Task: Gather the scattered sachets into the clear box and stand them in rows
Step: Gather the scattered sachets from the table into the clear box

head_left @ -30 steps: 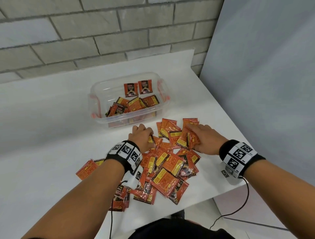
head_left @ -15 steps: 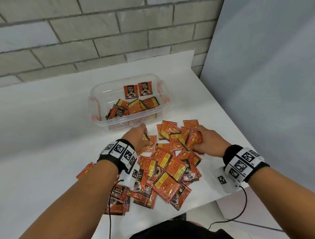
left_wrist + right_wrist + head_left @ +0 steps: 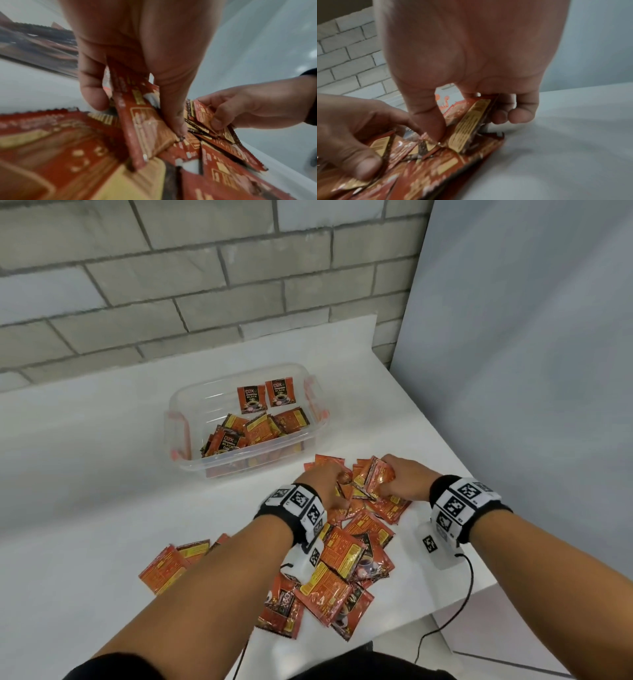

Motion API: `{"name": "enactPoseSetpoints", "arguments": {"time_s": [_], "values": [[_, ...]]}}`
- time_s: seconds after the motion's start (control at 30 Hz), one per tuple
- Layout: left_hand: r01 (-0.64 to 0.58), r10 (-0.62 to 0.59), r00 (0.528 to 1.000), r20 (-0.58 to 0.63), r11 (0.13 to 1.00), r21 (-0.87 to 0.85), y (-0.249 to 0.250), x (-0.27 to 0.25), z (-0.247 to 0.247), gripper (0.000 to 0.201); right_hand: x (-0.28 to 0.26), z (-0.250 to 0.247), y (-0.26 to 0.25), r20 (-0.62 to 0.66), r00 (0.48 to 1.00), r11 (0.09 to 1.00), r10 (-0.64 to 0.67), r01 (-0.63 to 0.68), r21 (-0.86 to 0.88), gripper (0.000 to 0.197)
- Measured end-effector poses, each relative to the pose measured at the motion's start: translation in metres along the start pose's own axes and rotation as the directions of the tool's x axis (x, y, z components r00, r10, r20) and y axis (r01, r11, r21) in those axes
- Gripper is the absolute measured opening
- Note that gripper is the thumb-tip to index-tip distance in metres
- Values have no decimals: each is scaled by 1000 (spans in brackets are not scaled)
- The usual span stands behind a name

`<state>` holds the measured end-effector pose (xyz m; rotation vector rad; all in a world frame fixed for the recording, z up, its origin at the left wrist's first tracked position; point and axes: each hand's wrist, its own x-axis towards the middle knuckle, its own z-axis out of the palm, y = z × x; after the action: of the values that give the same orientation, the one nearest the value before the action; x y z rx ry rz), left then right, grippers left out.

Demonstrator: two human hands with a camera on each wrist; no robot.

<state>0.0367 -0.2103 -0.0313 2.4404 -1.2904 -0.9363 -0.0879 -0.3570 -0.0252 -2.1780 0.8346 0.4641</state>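
Observation:
Red and orange sachets (image 3: 346, 556) lie heaped on the white table (image 3: 85, 508) in front of me. My right hand (image 3: 397, 481) grips a bunch of sachets (image 3: 469, 121) between thumb and fingers, just above the heap. My left hand (image 3: 329, 484) pinches a sachet (image 3: 142, 121) between thumb and fingers at the heap's far edge, close beside the right hand. The clear box (image 3: 185, 405) stands behind the heap. Two sachets (image 3: 265, 395) stand upright against its back wall and several lie loose on its floor.
The table's right edge (image 3: 455, 474) runs close beside my right hand, with a grey panel (image 3: 531, 371) beyond it. A brick wall (image 3: 205, 285) backs the table. A few sachets (image 3: 171, 563) lie apart under my left forearm. A cable (image 3: 455, 611) hangs from my right wrist.
Both hands drew together over the heap's far side. The right hand closed round a bunch of sachets and lifted them slightly; the left hand shifted right and pinched a sachet.

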Motion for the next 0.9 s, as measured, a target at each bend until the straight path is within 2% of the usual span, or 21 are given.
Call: {"name": "enactPoseSetpoints", "arguments": {"time_s": [0.2, 0.3, 0.4, 0.47, 0.57, 0.67, 0.73, 0.77, 0.83, 0.9], "values": [[4, 3, 997, -83, 996, 85, 4, 5, 9, 57, 0, 7, 9, -116, 993, 990, 14, 2, 138, 36], [72, -63, 996, -70, 988, 136, 6, 9, 11, 53, 0, 8, 13, -140, 990, 979, 32, -3, 206, 33], [102, -89, 992, -85, 982, 159, 7, 12, 10, 50, -6, 6, 13, -158, 987, 962, 24, 20, 272, 17], [85, -78, 993, -90, 993, 79, 4, 9, 6, 44, -10, 2, 15, -175, 984, 953, 39, 16, 304, 13], [31, -51, 990, -131, 988, -150, -6, -7, -10, 30, -17, -6, 16, -216, 975, 941, 58, 19, 338, 12], [-55, -44, 971, -236, 915, -400, -24, -38, -41, 27, -30, -22, -3, -239, 970, 948, -43, 115, 296, 13], [-124, -59, 931, -361, 877, -463, -43, -64, -68, 22, -39, -34, -32, -242, 959, 940, -145, 210, 270, 11], [-155, -92, 893, -441, 856, -493, -54, -77, -82, 19, -40, -38, -49, -242, 951, 927, -191, 256, 275, 10], [-186, -222, 781, -584, 810, -557, -78, -95, -114, 14, -34, -44, -84, -238, 933, 893, -270, 335, 300, 8], [-126, -338, 679, -652, 822, -556, -103, -98, -145, 12, -22, -44, -122, -251, 916, 868, -312, 382, 316, 7]]}}
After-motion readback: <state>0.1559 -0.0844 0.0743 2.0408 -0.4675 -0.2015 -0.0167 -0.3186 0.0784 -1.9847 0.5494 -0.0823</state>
